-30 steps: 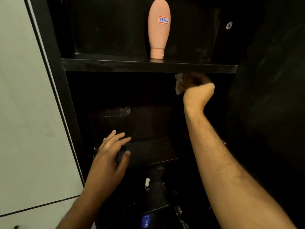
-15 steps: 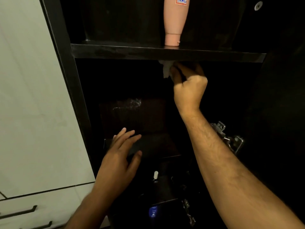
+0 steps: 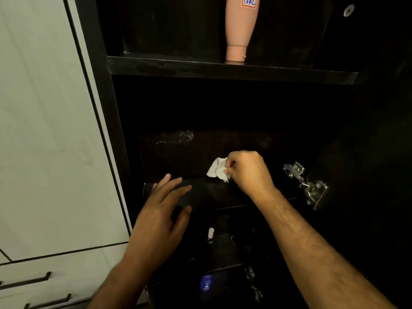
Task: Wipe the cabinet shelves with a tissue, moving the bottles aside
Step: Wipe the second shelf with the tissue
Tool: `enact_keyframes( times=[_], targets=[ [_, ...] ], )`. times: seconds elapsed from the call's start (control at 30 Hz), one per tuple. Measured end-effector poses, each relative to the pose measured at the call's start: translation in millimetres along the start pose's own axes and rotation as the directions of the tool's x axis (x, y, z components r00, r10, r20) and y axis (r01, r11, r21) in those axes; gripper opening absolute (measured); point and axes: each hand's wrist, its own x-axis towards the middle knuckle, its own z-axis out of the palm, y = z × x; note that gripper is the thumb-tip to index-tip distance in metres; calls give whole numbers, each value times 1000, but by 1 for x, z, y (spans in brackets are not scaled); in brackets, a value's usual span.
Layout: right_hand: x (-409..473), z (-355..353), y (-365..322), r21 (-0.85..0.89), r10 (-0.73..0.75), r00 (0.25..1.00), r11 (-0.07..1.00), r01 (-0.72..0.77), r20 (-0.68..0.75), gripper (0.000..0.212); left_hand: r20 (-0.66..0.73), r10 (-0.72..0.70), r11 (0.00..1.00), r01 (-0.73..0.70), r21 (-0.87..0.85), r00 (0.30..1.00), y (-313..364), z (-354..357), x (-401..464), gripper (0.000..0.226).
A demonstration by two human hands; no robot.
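A dark open cabinet fills the view. My right hand grips a crumpled white tissue just above the middle shelf. My left hand hovers with spread, straight fingers over the front left of that shelf and holds nothing. On the upper shelf a pink bottle with a red-bordered label stands cap down. Lower in the cabinet I see a small bottle with a white cap and a blue bottle on the shelf below it.
A metal door hinge juts from the cabinet's right wall next to my right wrist. White panels flank the cabinet on the left, with drawer handles at the bottom left. More hinges sit low in the cabinet.
My right hand has dropped with the tissue from under the upper shelf's front edge to the middle shelf. The camera has shifted, so the pink bottle sits higher in view. My left hand stays spread.
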Motion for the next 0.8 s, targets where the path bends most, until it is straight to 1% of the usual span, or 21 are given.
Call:
enact_keyframes(
  times=[0.03,0.1,0.17,0.2,0.23,0.27,0.33,0.4,0.47,0.5,0.6,0.67,0.73,0.77,0.8],
  targets=[
    [4,-7,1,36,64,997,997,-63,-38,16,2,6,1000,-6,-1,1000,0,0,-2,47],
    [12,-25,-2,224,180,973,964,-145,-146,20,1,9,1000,-9,-2,1000,1,-1,-7,50],
    [24,-43,-10,426,284,921,892,-152,-266,18,0,6,1000,-6,-10,1000,3,-3,-11,50],
    [32,-51,-15,471,313,891,872,-133,-329,12,1,5,1000,-5,-11,1000,4,-3,-12,50],
    [39,-57,-21,482,315,862,871,-97,-397,5,2,3,1000,-3,-9,1000,4,-4,-13,50],
    [46,-60,-27,471,299,836,880,-56,-459,9,2,3,1000,-3,-6,1000,5,-4,-14,50],
    [50,-57,-42,405,231,813,914,7,-535,19,0,3,1000,-3,-5,1000,5,-5,-16,50],
    [45,-43,-56,283,64,823,952,120,-565,14,0,-3,1000,3,-7,1000,5,-6,-17,50],
    [33,-24,-62,180,-103,834,955,235,-542,5,-2,-6,1000,6,-2,1000,5,-8,-18,50],
    [26,-15,-62,156,-163,850,949,274,-501,5,-6,-2,1000,2,2,1000,5,-9,-18,50],
    [7,10,-48,71,-274,918,950,305,-287,9,-15,17,1000,-16,21,1000,5,-11,-19,49],
    [-4,18,-36,-17,-268,953,963,268,-143,10,-24,26,999,-25,26,999,6,-14,-19,49],
    [-6,15,-25,-58,-184,982,982,181,-40,7,-35,36,999,-35,27,999,7,-18,-20,49],
    [-5,9,-21,-63,-138,990,989,137,-26,7,-42,44,999,-43,28,998,8,-20,-21,48],
    [-1,1,-19,-37,-88,995,996,87,-42,9,-55,55,998,-53,29,997,8,-22,-22,47]
  ],
)
